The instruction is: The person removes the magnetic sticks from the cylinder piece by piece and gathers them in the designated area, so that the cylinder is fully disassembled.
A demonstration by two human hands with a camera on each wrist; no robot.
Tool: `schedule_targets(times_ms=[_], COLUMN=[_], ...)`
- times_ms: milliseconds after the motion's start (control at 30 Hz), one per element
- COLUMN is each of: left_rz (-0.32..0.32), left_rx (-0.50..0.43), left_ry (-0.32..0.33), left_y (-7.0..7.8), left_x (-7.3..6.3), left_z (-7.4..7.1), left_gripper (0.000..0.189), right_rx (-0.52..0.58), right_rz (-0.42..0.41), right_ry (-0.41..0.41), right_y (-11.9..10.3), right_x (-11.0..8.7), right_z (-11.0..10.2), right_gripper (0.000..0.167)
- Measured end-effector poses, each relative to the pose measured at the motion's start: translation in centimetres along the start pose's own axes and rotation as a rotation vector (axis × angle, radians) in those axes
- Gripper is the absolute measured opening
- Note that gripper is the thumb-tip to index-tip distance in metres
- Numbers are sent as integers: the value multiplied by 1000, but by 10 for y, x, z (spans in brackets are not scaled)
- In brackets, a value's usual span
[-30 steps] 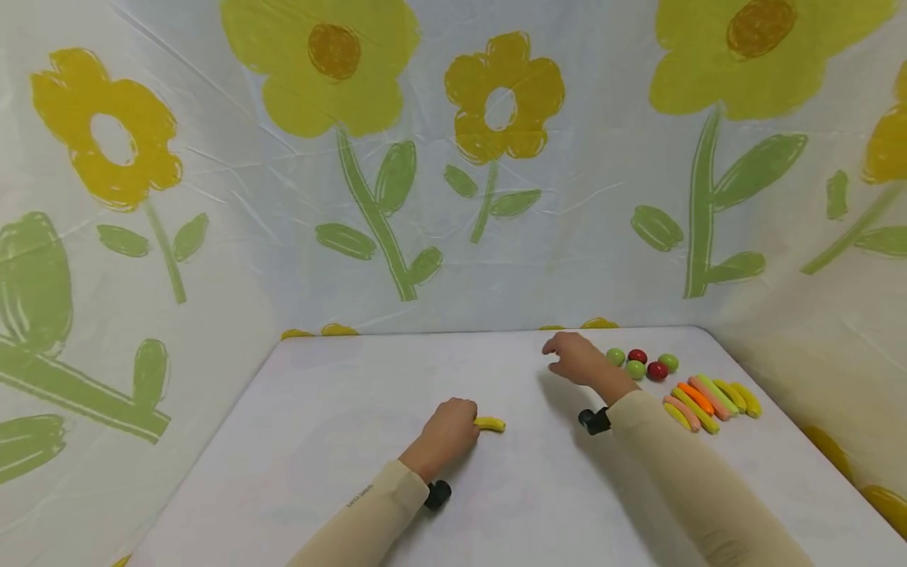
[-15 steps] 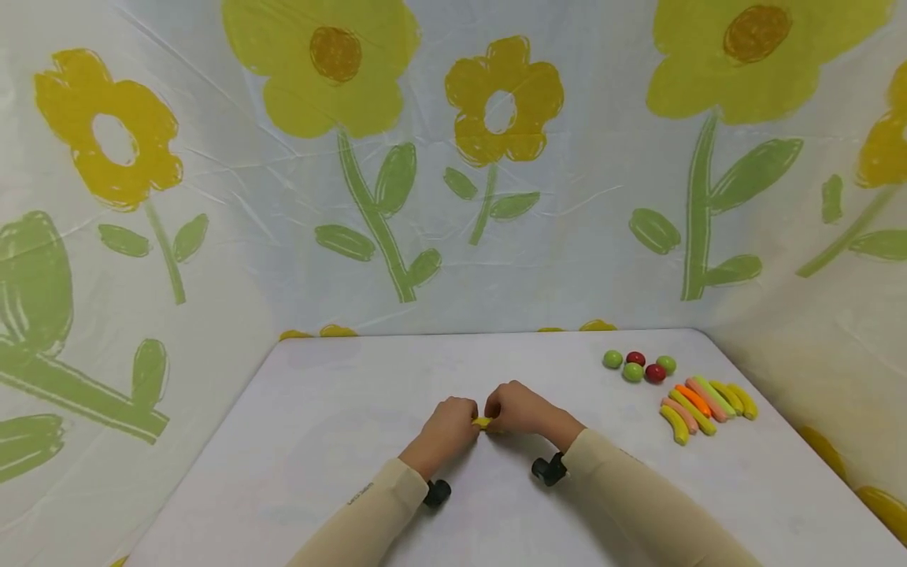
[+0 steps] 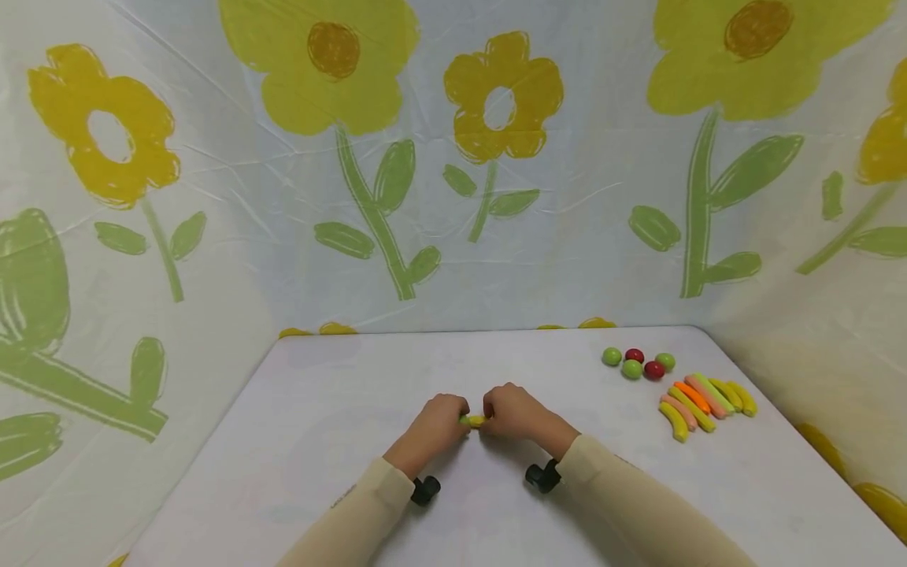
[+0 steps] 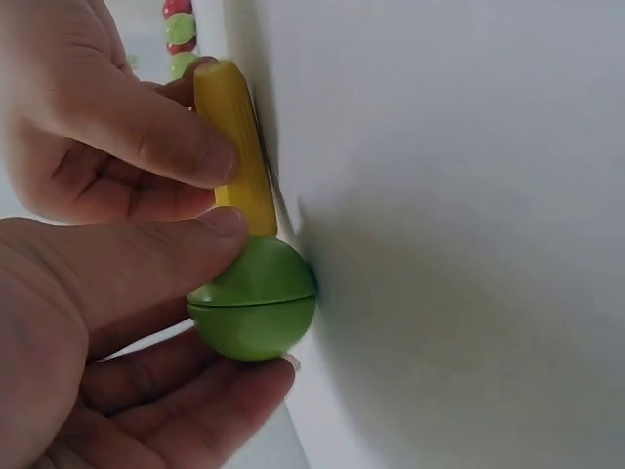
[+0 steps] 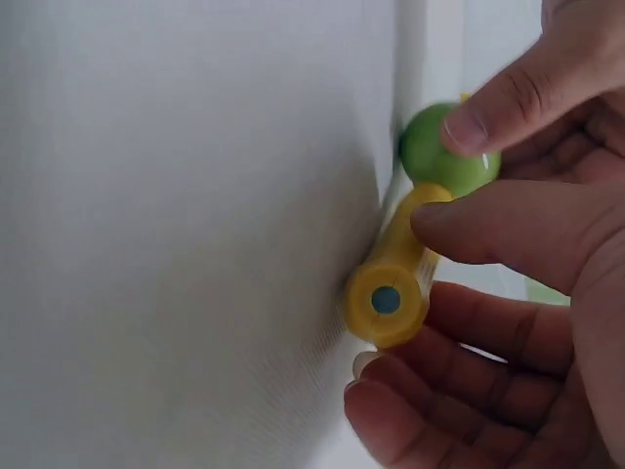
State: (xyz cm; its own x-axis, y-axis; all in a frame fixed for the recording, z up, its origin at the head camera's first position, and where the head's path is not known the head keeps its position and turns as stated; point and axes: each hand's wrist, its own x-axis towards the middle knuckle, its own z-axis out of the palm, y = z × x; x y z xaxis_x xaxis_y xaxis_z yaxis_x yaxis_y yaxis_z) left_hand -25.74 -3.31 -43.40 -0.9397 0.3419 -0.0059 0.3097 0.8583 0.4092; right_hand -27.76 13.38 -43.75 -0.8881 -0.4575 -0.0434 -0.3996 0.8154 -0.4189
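Observation:
Near the middle of the table (image 3: 368,370), my left hand (image 3: 434,423) pinches a small green ball (image 4: 256,303) with a seam around it. My right hand (image 3: 517,411) pinches a short yellow ridged stick (image 4: 237,147) between thumb and fingers. One end of the stick meets the ball in both wrist views. In the right wrist view, the stick's other end shows a round blue-grey spot. From the head view, only a bit of the stick (image 3: 477,422) and a sliver of green show between the hands. Both things are close to the tabletop.
At the back right lie several green and red balls (image 3: 654,370). In front of them is a row of yellow, pink, orange and green sticks (image 3: 694,398), some curved like bananas. Flower-printed cloth (image 3: 581,236) hangs behind and at both sides of the table.
My right hand has come from near the balls to the middle and grips the yellow stick beside my left hand. Both hands have since shifted slightly left, and green now shows at the left fingers.

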Motion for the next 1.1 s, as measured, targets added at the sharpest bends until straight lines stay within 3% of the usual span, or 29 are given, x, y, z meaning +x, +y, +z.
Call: schedule_targets(times_ms=[200, 500, 633, 800, 1100], left_rz=[55, 46, 25, 50, 98], left_rx=[4, 23, 38, 54, 26], left_ry=[4, -23, -38, -25, -32], left_y=[-3, -2, 1, 1, -3], left_x=[3, 5, 4, 2, -2], left_z=[3, 7, 7, 9, 12], left_gripper=[13, 22, 24, 24, 22], right_rx=[29, -23, -19, -15, -125], right_rz=[-10, 154, 249, 355, 435], right_ry=[-8, 53, 69, 54, 21], right_y=[-2, 5, 25, 58, 117], right_x=[-1, -10, -20, -39, -94], right_z=[4, -5, -18, -39, -71], right_gripper=[7, 12, 15, 19, 19])
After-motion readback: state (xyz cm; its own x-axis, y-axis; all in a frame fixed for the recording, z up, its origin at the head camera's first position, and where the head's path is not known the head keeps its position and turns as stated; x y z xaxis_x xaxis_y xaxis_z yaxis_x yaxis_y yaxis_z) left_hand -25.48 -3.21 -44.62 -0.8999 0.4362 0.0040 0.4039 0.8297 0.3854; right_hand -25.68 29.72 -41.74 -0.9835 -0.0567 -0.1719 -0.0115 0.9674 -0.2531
